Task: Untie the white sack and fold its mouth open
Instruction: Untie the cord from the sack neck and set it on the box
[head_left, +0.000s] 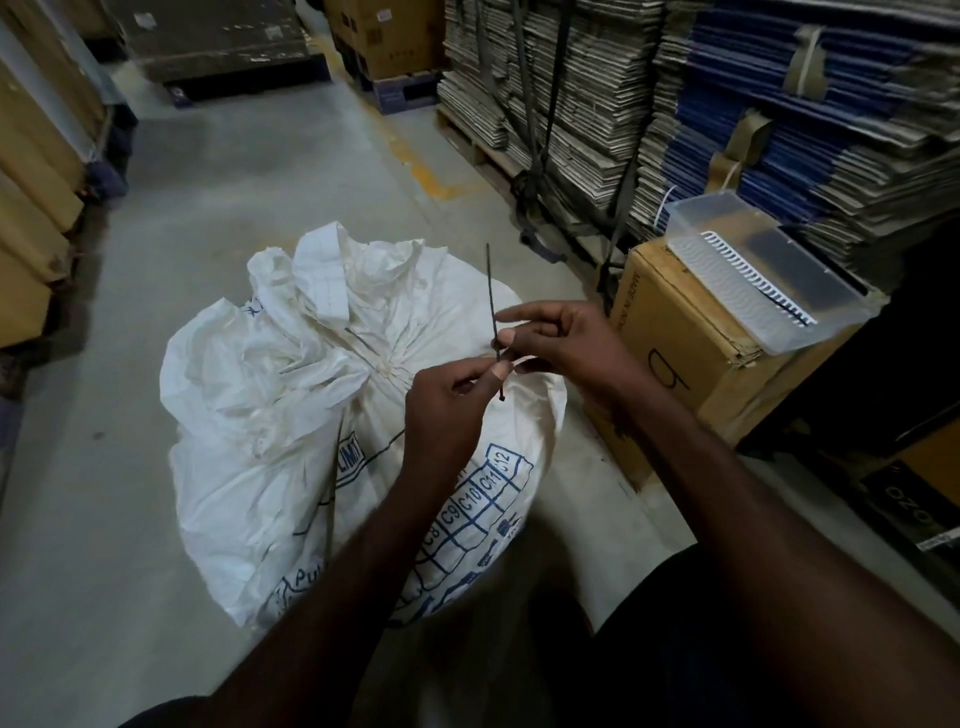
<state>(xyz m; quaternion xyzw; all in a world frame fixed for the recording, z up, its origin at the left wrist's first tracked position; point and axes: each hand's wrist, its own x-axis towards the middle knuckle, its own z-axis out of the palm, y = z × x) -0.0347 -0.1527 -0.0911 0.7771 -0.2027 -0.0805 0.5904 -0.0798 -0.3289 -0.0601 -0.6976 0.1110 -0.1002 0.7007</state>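
Sack (291, 415) of white cloth sits on the floor (249, 171) under both hands, its mouth bunched together just beyond them. Right hand (566, 343) pinches a thin dark tie (491, 301) between thumb and curled fingers, forefinger straight. Left hand (447, 410), just below it, pinches the tie's lower end between thumb and forefinger. The tie's free end stands up past the right hand's forefinger.

clear plastic tray (769, 275) atop cardboard box (691, 364).
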